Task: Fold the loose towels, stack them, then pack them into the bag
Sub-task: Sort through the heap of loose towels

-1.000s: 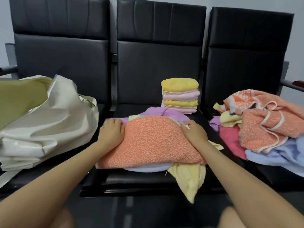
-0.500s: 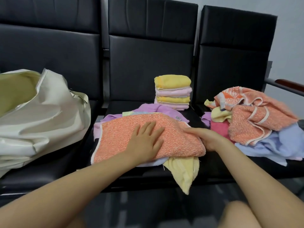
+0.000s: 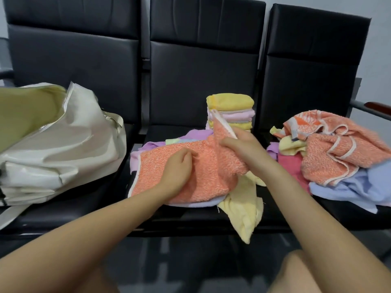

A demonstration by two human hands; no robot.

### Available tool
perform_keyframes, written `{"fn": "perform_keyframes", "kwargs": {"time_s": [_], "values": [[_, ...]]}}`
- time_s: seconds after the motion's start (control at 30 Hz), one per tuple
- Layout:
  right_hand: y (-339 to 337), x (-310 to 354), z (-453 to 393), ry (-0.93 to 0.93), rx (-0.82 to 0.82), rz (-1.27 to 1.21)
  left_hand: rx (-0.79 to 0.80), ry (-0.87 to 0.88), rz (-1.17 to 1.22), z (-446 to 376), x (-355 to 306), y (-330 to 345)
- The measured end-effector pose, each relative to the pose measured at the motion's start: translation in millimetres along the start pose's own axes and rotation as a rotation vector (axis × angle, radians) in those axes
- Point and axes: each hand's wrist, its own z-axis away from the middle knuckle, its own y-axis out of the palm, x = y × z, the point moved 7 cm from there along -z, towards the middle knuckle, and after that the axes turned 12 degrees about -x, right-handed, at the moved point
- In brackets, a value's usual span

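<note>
Orange towel mid-fold on the middle seat, with plenty underneath ready to slide.

The orange towel (image 3: 186, 172) lies across the middle chair seat (image 3: 190, 216), its right end lifted and pinched in the right hand (image 3: 243, 149), while the left hand (image 3: 179, 168) rests on its centre with fingers curled under, gripping nothing that I can make out. It sits on purple, pale blue and yellow cloths, and one yellow towel (image 3: 245, 210) already droops off the seat's front edge; a quick fold could well drag it to the floor. The raised end stands just in front of the folded stack (image 3: 230, 111), so a wide swing might topple it. The loose pile (image 3: 338, 153) on the right seat and the open bag (image 3: 57, 142) on the left look safely apart.
</note>
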Motion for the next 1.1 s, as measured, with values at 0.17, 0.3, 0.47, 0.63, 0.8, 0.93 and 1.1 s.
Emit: {"fn": "perform_keyframes", "kwargs": {"time_s": [0.17, 0.3, 0.47, 0.63, 0.8, 0.93, 1.1], "values": [[61.1, -9.1, 10.0, -0.171, 0.185, 0.252, 0.011, -0.396, 0.330, -1.0, 18.2, -13.4], [53.8, -19.6, 5.7, -0.190, 0.096, 0.051, 0.129, -0.232, 0.114, -0.7, 15.9, -12.4], [28.5, -22.1, 2.0, -0.329, -0.248, 0.163, 0.013, -0.196, 0.161, 1.5, 2.9, -14.2], [43.5, -44.5, 3.7, -0.260, -0.169, 0.491, -0.017, 0.046, -0.008, 3.1, 3.9, -19.9], [54.7, -48.8, 8.7, -0.243, -0.138, 0.631, -0.072, 0.339, -0.427, 3.8, 5.6, -34.5], [56.6, -49.3, 9.6, -0.174, -0.112, 0.604, 0.105, 0.526, -0.555, 16.9, -6.1, -21.3], [54.5, -57.7, 9.8, 0.204, 0.011, 0.095, 0.339, 0.437, -0.957, 26.1, 24.8, -8.8]]}}
